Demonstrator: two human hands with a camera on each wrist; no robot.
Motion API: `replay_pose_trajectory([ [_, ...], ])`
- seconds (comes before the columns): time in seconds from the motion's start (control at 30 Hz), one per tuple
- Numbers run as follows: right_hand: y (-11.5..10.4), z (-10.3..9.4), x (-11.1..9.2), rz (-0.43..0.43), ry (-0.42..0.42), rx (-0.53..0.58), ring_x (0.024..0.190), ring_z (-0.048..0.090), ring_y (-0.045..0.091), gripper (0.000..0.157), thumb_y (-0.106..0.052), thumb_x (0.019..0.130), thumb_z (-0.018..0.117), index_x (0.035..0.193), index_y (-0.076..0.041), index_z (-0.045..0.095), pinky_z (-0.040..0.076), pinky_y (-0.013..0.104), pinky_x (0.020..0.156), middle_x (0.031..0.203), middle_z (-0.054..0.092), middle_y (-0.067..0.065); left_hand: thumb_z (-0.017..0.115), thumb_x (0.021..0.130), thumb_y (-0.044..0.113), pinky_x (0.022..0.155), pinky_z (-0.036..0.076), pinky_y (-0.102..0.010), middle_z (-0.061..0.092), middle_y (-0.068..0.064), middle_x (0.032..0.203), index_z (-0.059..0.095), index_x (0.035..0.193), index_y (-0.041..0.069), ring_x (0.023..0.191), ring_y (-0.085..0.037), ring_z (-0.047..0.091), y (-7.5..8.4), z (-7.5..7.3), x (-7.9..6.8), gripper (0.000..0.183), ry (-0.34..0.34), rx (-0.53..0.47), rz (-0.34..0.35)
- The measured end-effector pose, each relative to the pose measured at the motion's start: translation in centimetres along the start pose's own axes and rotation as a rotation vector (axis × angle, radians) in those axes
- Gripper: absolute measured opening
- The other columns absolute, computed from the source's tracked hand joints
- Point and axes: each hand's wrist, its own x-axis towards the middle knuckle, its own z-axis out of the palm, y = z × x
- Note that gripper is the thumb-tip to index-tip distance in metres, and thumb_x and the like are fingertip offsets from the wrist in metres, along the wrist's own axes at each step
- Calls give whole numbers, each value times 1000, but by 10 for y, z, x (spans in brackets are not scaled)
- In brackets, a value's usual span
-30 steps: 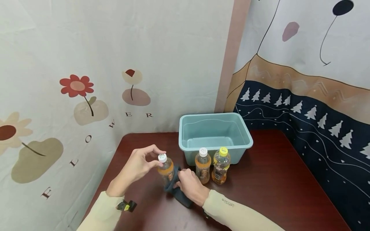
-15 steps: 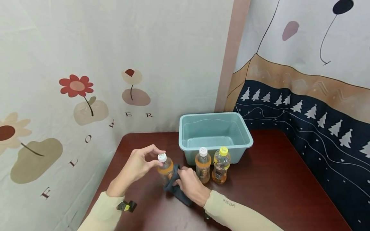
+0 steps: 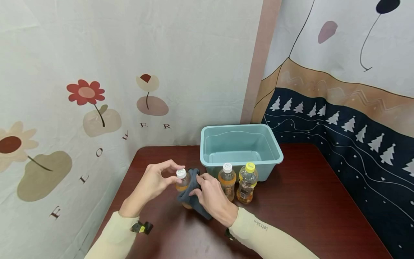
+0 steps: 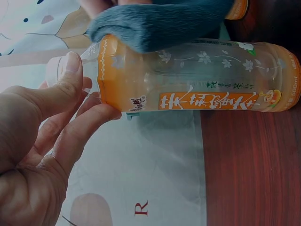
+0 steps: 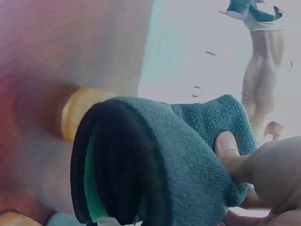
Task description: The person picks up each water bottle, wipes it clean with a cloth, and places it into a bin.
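Note:
By its white cap, my left hand (image 3: 158, 180) pinches an upright plastic drink bottle (image 4: 197, 77) with an orange label between thumb and fingers. My right hand (image 3: 215, 196) grips a folded dark blue-grey cloth (image 5: 188, 155) and holds it against the right side of that bottle. In the left wrist view the cloth lies along the bottle's upper part. The right wrist view shows the cloth folded over in layers, hiding most of the bottle but its orange base. Just right of my right hand stand a second white-capped bottle (image 3: 228, 181) and a yellow-capped bottle (image 3: 247, 183).
Behind the bottles a light blue plastic bin (image 3: 207, 165) stands at the back of the dark red-brown table (image 3: 300, 201). Printed curtains (image 3: 194, 64) hang along the table's left, back and right sides.
My right hand and the cloth have moved up along the bottle, so the cloth now covers more of its label. The left hand stays at the cap. The head view has tilted slightly.

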Motion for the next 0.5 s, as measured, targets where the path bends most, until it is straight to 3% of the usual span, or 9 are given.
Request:
replay_pose_trajectory([
  [0.1, -7, -6, 6, 0, 20, 18, 99, 81, 25, 53, -24, 100, 95, 142, 4, 80, 71, 38, 88, 113, 78, 14, 104, 84, 11, 65, 53, -20, 92, 2, 114, 89, 117, 26, 89, -13, 77, -1, -1, -1, 39, 3, -1, 1],
  [0.2, -14, -13, 13, 0, 32, 43, 102, 82, 25, 46, -23, 103, 92, 141, 1, 81, 71, 38, 91, 117, 78, 13, 104, 84, 11, 65, 54, -21, 91, 2, 113, 90, 117, 27, 89, -14, 77, -1, -2, -1, 39, 2, -6, -3],
  [0.33, -20, -19, 21, -19, 37, 53, 103, 81, 25, 37, -22, 105, 91, 135, -3, 84, 71, 37, 90, 118, 77, 12, 104, 85, 10, 68, 58, -24, 91, 1, 113, 90, 118, 27, 91, -18, 80, -1, -2, -1, 39, 7, -15, -3],
  [0.5, -21, -21, 23, -24, 27, 39, 101, 80, 23, 41, -24, 104, 91, 136, 0, 83, 71, 36, 89, 117, 76, 12, 103, 86, 10, 70, 59, -23, 91, -1, 113, 91, 120, 25, 93, -21, 82, -2, -2, -1, 40, 9, -37, -5],
])
